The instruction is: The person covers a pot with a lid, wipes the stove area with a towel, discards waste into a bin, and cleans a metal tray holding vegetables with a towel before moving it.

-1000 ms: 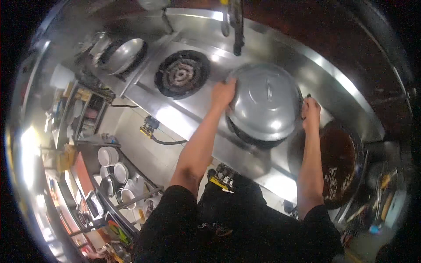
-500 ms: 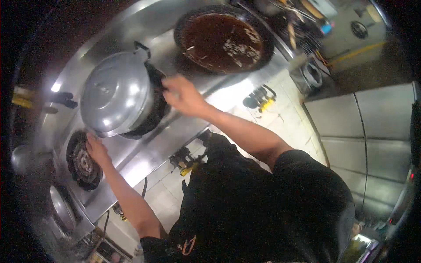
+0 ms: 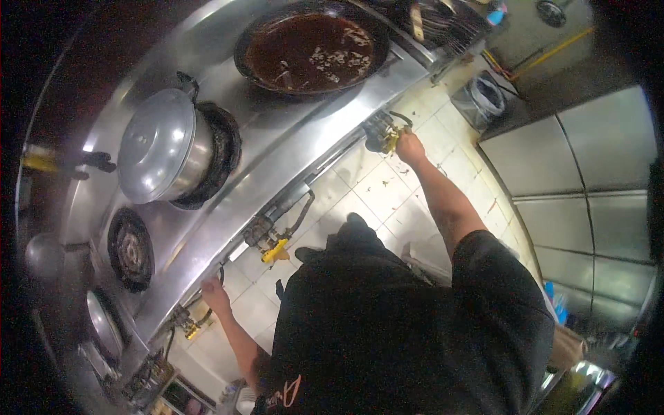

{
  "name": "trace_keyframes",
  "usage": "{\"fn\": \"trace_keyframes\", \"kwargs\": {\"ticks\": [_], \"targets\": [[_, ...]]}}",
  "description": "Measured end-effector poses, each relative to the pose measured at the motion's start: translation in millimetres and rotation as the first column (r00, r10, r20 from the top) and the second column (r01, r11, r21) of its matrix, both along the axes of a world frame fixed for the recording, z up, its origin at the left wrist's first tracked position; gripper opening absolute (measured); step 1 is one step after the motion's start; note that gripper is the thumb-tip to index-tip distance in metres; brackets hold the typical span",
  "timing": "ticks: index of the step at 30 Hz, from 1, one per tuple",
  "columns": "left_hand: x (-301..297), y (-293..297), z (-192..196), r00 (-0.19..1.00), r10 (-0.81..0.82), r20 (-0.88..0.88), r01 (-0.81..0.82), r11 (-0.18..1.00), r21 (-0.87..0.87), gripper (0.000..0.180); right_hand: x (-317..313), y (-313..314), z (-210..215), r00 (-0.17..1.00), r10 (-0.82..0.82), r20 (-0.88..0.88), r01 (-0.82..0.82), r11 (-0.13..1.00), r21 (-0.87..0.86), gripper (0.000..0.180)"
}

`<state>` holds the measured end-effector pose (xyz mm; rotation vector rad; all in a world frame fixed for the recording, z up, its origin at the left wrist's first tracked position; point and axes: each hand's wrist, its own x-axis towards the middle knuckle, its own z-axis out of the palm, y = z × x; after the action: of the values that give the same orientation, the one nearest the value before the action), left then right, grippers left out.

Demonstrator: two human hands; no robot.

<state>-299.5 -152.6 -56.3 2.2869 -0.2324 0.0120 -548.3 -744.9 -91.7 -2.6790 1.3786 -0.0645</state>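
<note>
My right hand (image 3: pixel 409 146) is closed at a yellow-handled gas valve (image 3: pixel 393 135) under the stove's front edge, below the wok. My left hand (image 3: pixel 216 296) is by the front edge farther left, fingers curled beside a dark hose; what they grip, if anything, is hidden. A lidded silver pot (image 3: pixel 160 146) sits on a black burner ring (image 3: pixel 225 149). To its right stands a large black wok (image 3: pixel 245 69) holding dark brown liquid with pale bits afloat. A bare burner (image 3: pixel 131 250) lies nearer, on the left.
Another yellow gas valve (image 3: pixel 275 252) juts out between my hands, and a further valve (image 3: pixel 188 328) is at lower left. A lined bin (image 3: pixel 484 100) stands by the steel cabinets (image 3: pixel 553 166). Scraps lie on the tiled floor (image 3: pixel 373 190). Another pan (image 3: pixel 104 324) is at far left.
Both hands have left the pot area. My right hand has moved right and down to the gas valve; my left has come down to the stove's front edge. The pot now sits on its burner ring.
</note>
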Motion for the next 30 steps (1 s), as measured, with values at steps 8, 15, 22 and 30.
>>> {"fn": "trace_keyframes", "kwargs": {"ticks": [8,15,22,30], "targets": [[-111.9,56.7,-72.5,0.951,0.139,-0.277,-0.102,0.984,0.143,0.024,16.8,-36.7,2.4,0.964,0.267,0.006,-0.264,0.949,0.171,0.031],[-180.5,-40.1,-43.6,0.795,0.321,-0.514,-0.279,0.947,0.158,0.021,19.0,-44.0,13.6,0.900,0.398,-0.179,-0.326,0.886,0.330,0.022],[-215.2,-27.1,-42.1,0.739,0.319,-0.594,-0.240,0.948,0.210,0.030,28.3,-27.9,-13.4,0.790,0.607,-0.083,-0.609,0.793,0.006,0.023],[-223.1,-29.7,-34.9,0.738,0.323,-0.593,-0.283,0.945,0.162,0.028,31.9,-39.9,-4.8,0.877,0.480,-0.027,-0.467,0.865,0.183,0.029]]}}
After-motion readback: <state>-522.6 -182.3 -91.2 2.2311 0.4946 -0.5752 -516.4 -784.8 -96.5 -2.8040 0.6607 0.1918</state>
